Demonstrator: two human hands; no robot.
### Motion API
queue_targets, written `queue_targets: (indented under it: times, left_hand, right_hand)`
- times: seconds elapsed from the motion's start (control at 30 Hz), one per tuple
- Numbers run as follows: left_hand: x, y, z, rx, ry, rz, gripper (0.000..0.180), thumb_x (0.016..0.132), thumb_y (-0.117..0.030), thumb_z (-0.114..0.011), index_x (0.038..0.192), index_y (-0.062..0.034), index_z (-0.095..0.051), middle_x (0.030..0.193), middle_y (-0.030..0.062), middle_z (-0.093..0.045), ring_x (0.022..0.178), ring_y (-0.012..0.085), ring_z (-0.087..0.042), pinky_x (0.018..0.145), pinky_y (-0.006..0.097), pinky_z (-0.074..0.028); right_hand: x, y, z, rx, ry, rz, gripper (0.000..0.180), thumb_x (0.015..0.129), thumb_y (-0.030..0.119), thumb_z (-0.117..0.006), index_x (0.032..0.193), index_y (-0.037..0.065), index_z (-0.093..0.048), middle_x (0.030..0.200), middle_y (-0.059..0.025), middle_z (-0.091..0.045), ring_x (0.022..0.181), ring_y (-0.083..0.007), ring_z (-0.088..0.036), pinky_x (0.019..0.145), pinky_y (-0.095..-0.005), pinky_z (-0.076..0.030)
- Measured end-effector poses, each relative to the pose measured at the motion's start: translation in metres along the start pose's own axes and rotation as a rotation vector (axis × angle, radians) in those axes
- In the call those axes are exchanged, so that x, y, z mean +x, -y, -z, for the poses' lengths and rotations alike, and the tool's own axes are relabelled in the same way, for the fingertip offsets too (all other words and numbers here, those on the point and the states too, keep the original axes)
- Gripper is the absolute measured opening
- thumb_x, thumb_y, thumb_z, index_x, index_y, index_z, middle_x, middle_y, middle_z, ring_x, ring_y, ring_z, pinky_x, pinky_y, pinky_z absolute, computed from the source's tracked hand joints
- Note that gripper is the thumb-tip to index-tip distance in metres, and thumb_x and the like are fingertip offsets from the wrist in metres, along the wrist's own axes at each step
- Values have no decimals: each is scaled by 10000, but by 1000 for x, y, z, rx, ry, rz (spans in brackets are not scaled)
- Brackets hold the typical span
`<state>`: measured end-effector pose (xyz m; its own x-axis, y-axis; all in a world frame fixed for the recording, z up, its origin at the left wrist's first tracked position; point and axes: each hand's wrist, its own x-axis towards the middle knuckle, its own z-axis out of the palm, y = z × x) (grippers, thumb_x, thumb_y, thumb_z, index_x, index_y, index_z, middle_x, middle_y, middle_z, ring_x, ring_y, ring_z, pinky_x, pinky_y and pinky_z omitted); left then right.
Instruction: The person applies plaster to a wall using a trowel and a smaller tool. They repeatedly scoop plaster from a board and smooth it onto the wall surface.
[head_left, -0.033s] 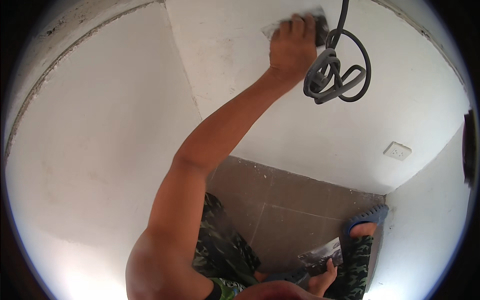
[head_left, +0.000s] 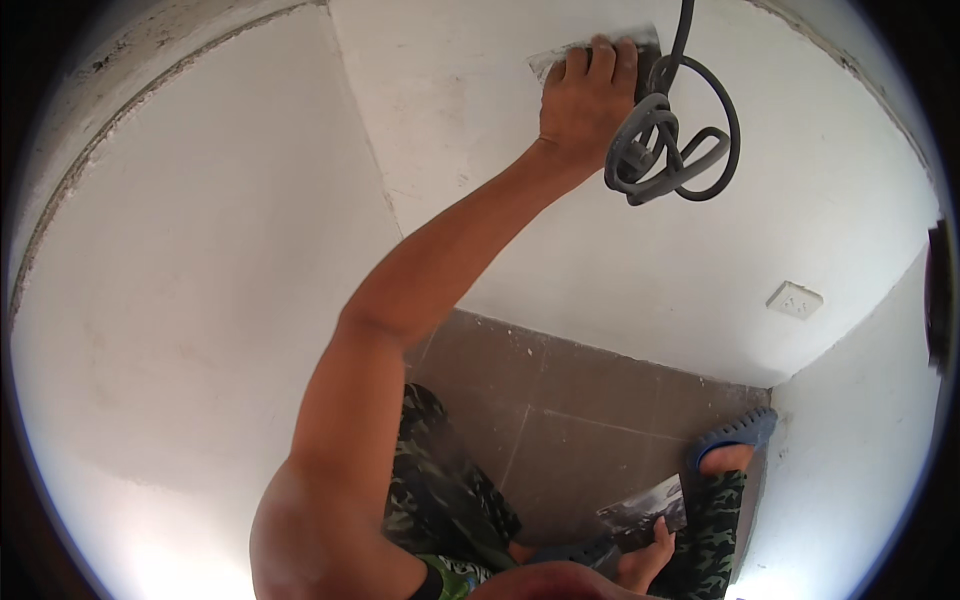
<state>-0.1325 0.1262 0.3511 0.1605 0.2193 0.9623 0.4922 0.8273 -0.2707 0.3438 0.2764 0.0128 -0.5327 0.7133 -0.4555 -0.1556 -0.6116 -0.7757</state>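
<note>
My left arm reaches up to the white wall (head_left: 480, 200). My left hand (head_left: 588, 105) is closed over a flat, dark scraper blade (head_left: 648, 45) that lies against the wall; whitish smears show at its left corner. The fingers lie across the blade, and the thumb is hidden. Low down, near my knee, my right hand (head_left: 652, 558) grips a second flat scraper blade (head_left: 643, 512), its shiny face streaked light and dark. Part of that hand is covered from below.
A looped grey cable (head_left: 722, 165) hangs just right of my left hand. A white socket (head_left: 796, 300) sits low on the wall. Below are brown floor tiles (head_left: 575, 420) with white specks, my camouflage trousers (head_left: 440, 470) and a blue clog (head_left: 740, 432) in the corner.
My left hand and its blade have shifted slightly down and right, and the blade looks less blurred. The cable loops have swung a little. My right hand stays where it was.
</note>
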Motion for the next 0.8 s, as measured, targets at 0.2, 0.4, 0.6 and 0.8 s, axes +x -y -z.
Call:
queue_targets:
  times: [0.2,0.4,0.6,0.8]
  left_hand:
    - [0,89,24,181,-100,-51,575,723,-12,-655,1241,-253,-725,1111,-32,-713,902,235,-643,758,340,-544]
    - [30,170,29,174,-125,-170,469,820,0,-661,1271,-122,-700,1234,112,-678,1092,345,-622,973,473,-509]
    - [4,162,19,189,-42,-67,687,724,49,-608,1328,-271,-678,1244,25,-681,1094,275,-637,935,374,-540]
    - [-13,152,48,80,-11,-181,737,702,61,-600,1370,-245,-653,1252,35,-668,1102,288,-637,963,391,-533]
  right_hand:
    - [13,0,15,-8,-68,9,365,937,133,-622,1290,42,-606,1167,-81,-671,1030,-242,-668,897,-415,-540]
    - [17,-5,11,9,-16,-12,354,939,126,-618,1283,45,-609,1153,-73,-674,1033,-230,-667,907,-405,-537]
    - [11,-3,3,3,-27,-8,355,936,126,-622,1280,38,-606,1148,-81,-670,1036,-241,-665,912,-412,-536]
    - [15,-3,7,-2,-57,3,356,938,114,-611,1285,38,-602,1154,-87,-667,1040,-250,-664,917,-416,-534]
